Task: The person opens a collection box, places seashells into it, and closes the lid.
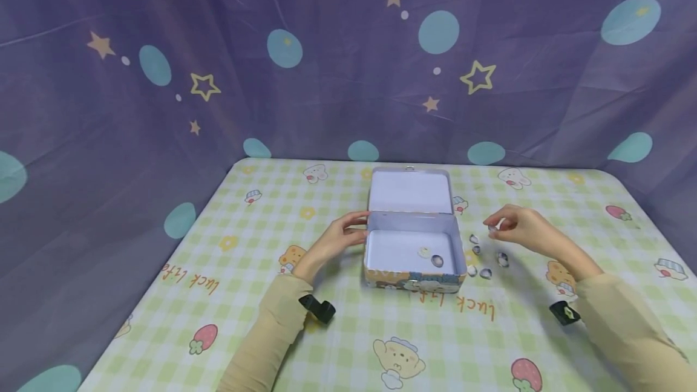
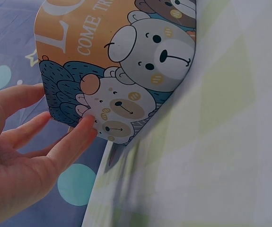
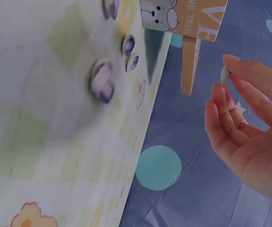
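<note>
A hinged tin box (image 1: pixel 414 283) stands with its lid (image 1: pixel 411 192) raised and tilted back. Inside lie a dark shell (image 1: pixel 437 261) and a paler one. At the box's left side, my left hand (image 1: pixel 339 238) touches the wall near the back corner with extended fingers; the left wrist view shows the fingertips against the printed bears (image 2: pixel 121 101). My right hand (image 1: pixel 520 230) is raised right of the box and pinches a small shell (image 3: pixel 224 75) between thumb and fingertips. Below it, several purple-and-white shells (image 1: pixel 486 273) are scattered on the cloth beside the box.
A green-and-white checked tablecloth (image 1: pixel 305 356) with cartoon prints covers the table. Behind it and to the left hangs a purple curtain (image 1: pixel 337 101) with stars and ovals. Dark bands (image 1: pixel 317 308) are on both sleeves.
</note>
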A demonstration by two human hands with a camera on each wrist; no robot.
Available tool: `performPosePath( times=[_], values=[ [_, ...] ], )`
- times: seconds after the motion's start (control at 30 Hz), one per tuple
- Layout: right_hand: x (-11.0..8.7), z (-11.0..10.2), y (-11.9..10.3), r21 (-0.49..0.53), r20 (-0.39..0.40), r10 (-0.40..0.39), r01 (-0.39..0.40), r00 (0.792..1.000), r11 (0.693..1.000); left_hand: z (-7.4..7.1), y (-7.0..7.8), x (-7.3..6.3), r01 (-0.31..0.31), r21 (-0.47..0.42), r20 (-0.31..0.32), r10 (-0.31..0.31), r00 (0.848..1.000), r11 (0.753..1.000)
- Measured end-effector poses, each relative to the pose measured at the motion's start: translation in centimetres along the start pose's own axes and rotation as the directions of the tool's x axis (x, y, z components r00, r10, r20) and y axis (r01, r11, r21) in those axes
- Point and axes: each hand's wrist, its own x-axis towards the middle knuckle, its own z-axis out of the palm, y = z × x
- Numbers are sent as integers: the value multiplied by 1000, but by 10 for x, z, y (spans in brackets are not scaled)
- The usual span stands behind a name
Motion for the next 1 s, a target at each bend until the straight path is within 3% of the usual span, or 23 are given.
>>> performPosePath(
  times=[0.27,1.0],
  values=[
    [9,3,-11,-7,3,-9,9,1000,1000,5,22,-9,21,-7,15,-20,1000,1000],
    [27,20,-31,62,-5,-109,109,994,992,6,25,-10,28,10,11,-28,1000,1000]
  ],
)
